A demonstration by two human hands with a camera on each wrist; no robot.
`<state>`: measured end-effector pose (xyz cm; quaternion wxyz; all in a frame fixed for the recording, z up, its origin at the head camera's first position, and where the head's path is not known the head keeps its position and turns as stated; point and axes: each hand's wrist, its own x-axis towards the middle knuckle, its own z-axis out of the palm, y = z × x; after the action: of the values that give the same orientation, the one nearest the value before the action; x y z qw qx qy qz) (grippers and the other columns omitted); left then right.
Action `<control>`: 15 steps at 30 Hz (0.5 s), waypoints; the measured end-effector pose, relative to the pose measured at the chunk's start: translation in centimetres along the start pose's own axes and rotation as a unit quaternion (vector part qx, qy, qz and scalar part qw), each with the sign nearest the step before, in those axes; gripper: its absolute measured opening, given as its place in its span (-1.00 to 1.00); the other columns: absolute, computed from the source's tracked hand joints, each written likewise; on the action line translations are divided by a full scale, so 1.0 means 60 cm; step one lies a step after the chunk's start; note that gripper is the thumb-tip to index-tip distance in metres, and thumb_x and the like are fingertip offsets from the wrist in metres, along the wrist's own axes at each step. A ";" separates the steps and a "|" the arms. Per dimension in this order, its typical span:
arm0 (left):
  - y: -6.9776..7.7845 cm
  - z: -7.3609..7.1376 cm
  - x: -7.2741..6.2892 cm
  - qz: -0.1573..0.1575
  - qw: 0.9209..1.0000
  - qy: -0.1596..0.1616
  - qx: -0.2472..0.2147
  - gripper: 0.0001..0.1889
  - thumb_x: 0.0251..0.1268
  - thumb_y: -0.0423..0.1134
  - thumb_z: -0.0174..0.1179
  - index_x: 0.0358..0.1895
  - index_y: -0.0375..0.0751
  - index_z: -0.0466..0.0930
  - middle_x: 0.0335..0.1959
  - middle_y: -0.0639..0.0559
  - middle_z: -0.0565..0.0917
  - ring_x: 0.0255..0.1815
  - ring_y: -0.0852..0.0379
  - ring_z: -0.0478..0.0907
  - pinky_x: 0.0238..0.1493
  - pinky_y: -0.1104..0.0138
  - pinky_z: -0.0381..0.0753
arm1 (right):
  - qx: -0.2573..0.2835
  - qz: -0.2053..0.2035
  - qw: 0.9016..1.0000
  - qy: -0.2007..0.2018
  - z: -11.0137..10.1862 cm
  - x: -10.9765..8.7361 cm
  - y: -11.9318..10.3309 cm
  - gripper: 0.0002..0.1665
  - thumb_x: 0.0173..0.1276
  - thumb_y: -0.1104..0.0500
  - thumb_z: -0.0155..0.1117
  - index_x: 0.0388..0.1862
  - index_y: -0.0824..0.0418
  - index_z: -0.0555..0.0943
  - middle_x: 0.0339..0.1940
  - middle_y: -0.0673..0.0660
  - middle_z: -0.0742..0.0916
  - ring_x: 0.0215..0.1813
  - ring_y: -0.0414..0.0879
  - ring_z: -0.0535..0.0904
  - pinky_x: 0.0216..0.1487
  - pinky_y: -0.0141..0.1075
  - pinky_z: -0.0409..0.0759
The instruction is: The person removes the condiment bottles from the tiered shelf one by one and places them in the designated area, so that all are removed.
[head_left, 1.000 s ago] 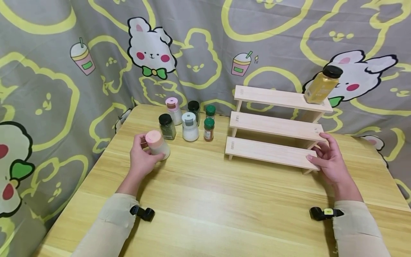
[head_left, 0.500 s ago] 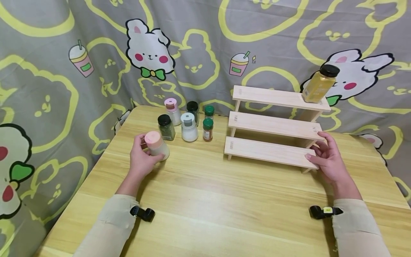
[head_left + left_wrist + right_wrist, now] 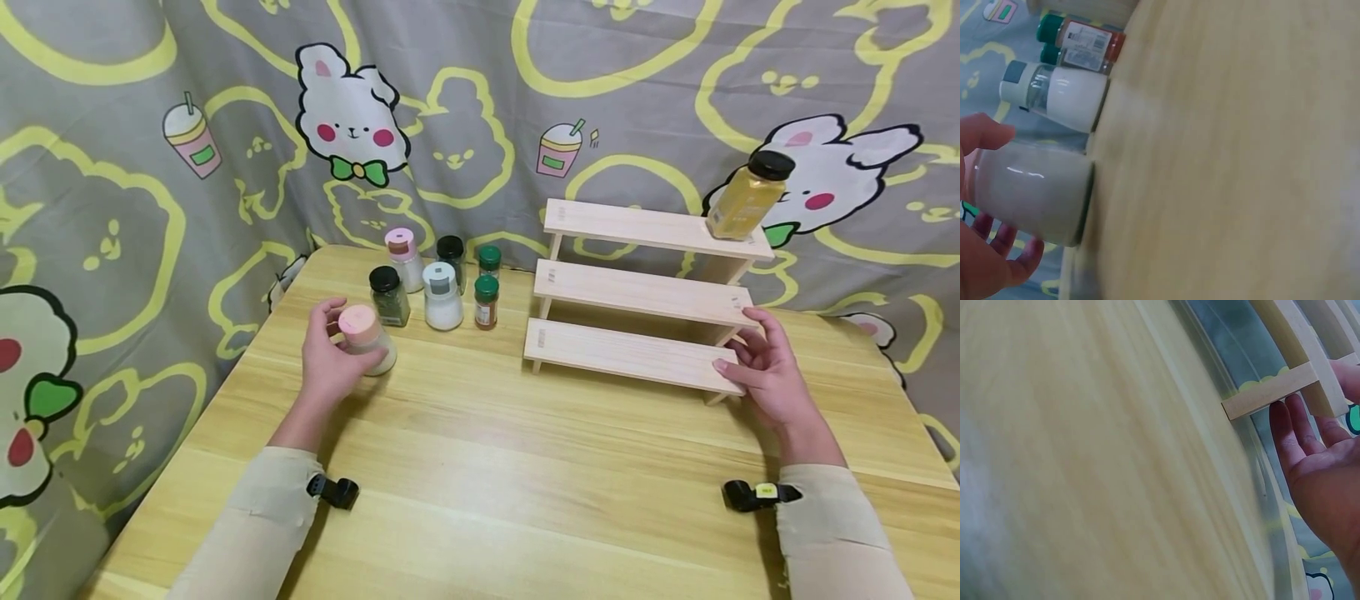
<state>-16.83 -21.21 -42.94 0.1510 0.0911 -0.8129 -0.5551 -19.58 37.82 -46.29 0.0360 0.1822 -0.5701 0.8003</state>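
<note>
A glass seasoning jar with a pink lid stands upright on the table at the left. My left hand is loosely spread around it. In the left wrist view gaps show between the jar and the fingers, and the thumb lies close above its side. At the right, my right hand grips the end of a three-tier wooden shelf, thumb on the lowest board and a finger at the middle one. The right wrist view shows fingers against the shelf's leg.
Behind the pink-lidded jar stand a black-capped jar, a white-lidded jar, a pink-capped bottle, another black-capped jar and small green-capped bottles. A yellow bottle is on the top board. A patterned curtain hangs behind the table.
My left hand's fingers have loosened and opened away from the pink-lidded jar, which stays in place. My right hand still holds the shelf end.
</note>
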 end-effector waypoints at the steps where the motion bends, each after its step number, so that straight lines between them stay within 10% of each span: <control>1: 0.003 -0.001 0.001 0.003 1.000 0.002 -0.002 -0.04 -0.17 -0.52 0.54 0.39 -0.19 0.20 0.20 -0.17 0.40 0.24 -0.05 0.35 0.24 0.07 0.43 | 0.000 0.001 1.000 -0.003 0.000 0.000 0.000 0.03 0.09 0.90 -0.14 0.49 0.21 0.20 0.20 0.23 0.56 0.17 -0.01 0.57 -0.06 -0.32 0.66; 15: 0.060 -0.014 0.021 0.071 0.997 0.010 0.009 -0.09 -0.14 -0.45 0.55 0.36 -0.18 0.23 0.11 -0.11 0.42 0.17 -0.04 0.38 0.20 0.04 0.42 | -0.013 0.010 1.000 0.004 -0.002 -0.002 -0.003 0.03 0.10 0.88 -0.12 0.49 0.19 0.22 0.21 0.22 0.55 0.18 -0.02 0.56 -0.05 -0.34 0.65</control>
<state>-17.67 -21.03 -39.15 0.1972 0.0400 -0.8205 -0.5351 -19.43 38.01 -46.18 0.0329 0.1729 -0.5821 0.7939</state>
